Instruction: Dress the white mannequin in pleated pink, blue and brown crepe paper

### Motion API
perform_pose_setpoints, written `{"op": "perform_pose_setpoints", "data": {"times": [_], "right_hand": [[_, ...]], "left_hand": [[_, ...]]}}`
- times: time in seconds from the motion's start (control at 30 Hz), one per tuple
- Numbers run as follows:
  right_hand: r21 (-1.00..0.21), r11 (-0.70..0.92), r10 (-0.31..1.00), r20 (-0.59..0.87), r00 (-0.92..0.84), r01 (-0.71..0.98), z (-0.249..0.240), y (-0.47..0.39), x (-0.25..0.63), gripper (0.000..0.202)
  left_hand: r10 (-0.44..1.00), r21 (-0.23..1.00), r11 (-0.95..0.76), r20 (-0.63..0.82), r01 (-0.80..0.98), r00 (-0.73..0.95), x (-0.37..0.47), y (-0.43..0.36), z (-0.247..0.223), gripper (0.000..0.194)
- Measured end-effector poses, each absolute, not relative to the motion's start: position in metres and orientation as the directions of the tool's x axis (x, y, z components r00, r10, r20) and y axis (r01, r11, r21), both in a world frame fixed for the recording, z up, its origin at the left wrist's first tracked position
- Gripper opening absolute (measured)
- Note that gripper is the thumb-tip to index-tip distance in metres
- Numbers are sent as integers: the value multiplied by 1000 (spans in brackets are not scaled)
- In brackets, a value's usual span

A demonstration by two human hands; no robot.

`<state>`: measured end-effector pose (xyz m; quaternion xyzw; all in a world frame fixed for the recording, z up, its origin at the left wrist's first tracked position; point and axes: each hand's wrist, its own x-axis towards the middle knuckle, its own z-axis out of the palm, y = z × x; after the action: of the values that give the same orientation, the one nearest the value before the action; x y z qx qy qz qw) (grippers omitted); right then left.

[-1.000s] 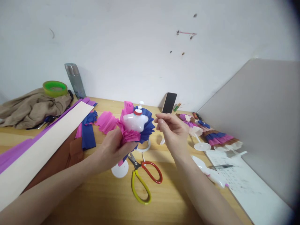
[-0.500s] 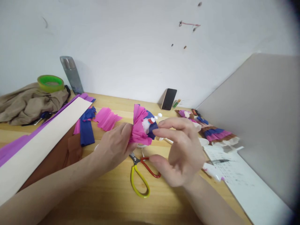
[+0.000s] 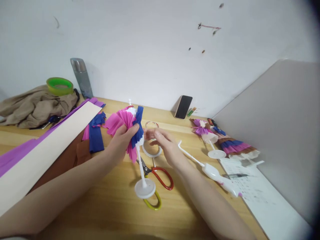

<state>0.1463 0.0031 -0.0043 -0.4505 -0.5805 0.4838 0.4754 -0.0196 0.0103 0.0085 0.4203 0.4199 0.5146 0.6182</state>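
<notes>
A small white mannequin on a stand (image 3: 140, 163) is upright but tilted, its round base above the scissors. My left hand (image 3: 122, 140) is closed around its body, thumb pressing on blue crepe paper (image 3: 138, 135) and pleated pink crepe paper (image 3: 127, 118) wrapped about it. My right hand (image 3: 161, 141) is just right of the mannequin, fingers bent and partly apart, with nothing visible in them. Whether its fingertips touch the blue paper is unclear. Behind this hand lies a roll of white tape (image 3: 148, 154). Scissors (image 3: 147, 170) with red and yellow handles lie below.
At left are a cream strip (image 3: 62, 141), brown paper (image 3: 60, 166), a blue strip (image 3: 96, 138) and cloth under green tape (image 3: 59, 87). A bottle (image 3: 82, 78) and phone (image 3: 183, 107) stand by the wall. Right are a second mannequin (image 3: 217, 175), a dressed one (image 3: 209, 137) and written paper (image 3: 270, 200).
The mannequin has turned from head-on to upright, showing its stand and base. My left hand has shifted left slightly; my right hand has moved left and drawn its fingers closer together.
</notes>
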Motion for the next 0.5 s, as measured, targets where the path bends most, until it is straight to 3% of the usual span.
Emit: {"op": "perform_pose_setpoints", "data": {"times": [0.17,0.3,0.5], "right_hand": [[-989,119,993,117,-28,86,-9,1,140,51],[-966,197,977,179,-117,165,-11,-3,139,44],[-969,148,976,112,-185,195,-23,0,136,43]], "left_hand": [[971,890,226,-171,-396,170,-9,4,-2,20],[945,843,312,-228,-439,234,-3,-3,-1,24],[896,773,398,-213,-494,389,0,-1,-12,31]]}}
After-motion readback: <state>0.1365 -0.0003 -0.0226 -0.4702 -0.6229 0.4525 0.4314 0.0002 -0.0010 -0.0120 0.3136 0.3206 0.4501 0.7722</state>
